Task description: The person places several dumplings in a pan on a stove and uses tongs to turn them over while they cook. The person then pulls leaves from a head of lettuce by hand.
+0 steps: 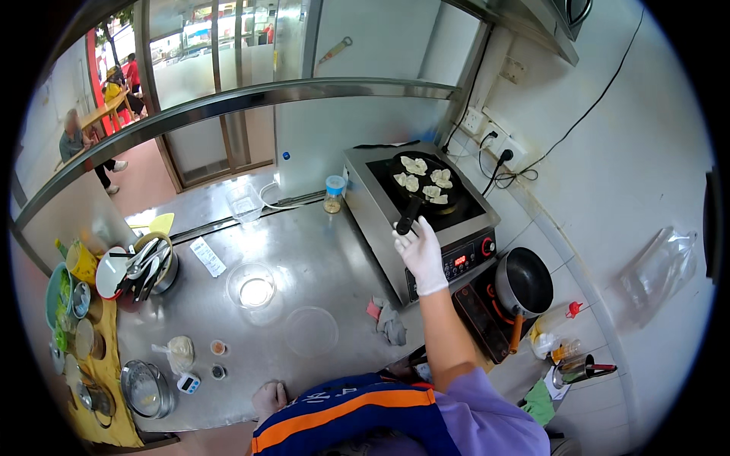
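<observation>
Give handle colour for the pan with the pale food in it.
Black: the pan handle shows best in the head view, the only one.

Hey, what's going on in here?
A person's gloved right hand is at the handle of a black frying pan, though how firmly it grips is hard to tell. Pale, folded pieces of food sit apart in the pan, on a steel-bodied cooktop. The gloved left hand is by the counter's near edge, with nothing visible in it.
</observation>
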{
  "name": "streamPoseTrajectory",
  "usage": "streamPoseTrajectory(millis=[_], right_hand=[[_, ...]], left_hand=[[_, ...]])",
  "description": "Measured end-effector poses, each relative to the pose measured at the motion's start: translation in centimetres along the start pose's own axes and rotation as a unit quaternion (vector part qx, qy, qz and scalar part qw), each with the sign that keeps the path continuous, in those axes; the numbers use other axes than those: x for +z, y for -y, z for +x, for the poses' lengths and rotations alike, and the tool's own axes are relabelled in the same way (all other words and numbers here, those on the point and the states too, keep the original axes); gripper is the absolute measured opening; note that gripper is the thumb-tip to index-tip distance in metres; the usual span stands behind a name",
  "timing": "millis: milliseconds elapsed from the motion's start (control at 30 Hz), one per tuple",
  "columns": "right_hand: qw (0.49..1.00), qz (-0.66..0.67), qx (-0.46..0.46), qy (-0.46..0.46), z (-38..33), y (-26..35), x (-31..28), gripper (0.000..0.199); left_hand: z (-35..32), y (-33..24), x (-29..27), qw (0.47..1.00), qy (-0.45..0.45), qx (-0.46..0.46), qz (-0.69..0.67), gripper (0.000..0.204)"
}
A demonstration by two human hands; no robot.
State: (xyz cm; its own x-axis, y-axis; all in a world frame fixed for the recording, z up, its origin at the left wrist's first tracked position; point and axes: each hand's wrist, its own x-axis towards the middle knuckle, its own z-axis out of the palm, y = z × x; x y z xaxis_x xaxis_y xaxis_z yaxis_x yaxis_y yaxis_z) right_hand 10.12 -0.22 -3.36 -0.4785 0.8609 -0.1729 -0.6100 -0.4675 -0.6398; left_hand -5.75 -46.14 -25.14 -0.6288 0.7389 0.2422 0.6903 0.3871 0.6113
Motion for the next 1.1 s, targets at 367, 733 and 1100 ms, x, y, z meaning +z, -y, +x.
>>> streamPoseTrajectory(millis=[367, 733, 1100], right_hand=[[0.997, -0.039, -0.028, -0.061, 1.8, -1.5, 2.2, 0.017], [0.995, -0.055, -0.041, -0.078, 4.3, -1.1, 1.1, 0.014], [0.992, -0.069, -0.055, -0.095, 4.2, -1.7, 2.2, 0.023]], left_hand=[[0.1, -1.6, -0.1, 0.996, 0.007, -0.056, 0.072, 0.017], [0.7, -2.7, -0.2, 0.998, -0.003, -0.064, 0.026, 0.015], [0.5, -1.1, -0.1, 0.993, 0.062, -0.079, 0.067, 0.021]])
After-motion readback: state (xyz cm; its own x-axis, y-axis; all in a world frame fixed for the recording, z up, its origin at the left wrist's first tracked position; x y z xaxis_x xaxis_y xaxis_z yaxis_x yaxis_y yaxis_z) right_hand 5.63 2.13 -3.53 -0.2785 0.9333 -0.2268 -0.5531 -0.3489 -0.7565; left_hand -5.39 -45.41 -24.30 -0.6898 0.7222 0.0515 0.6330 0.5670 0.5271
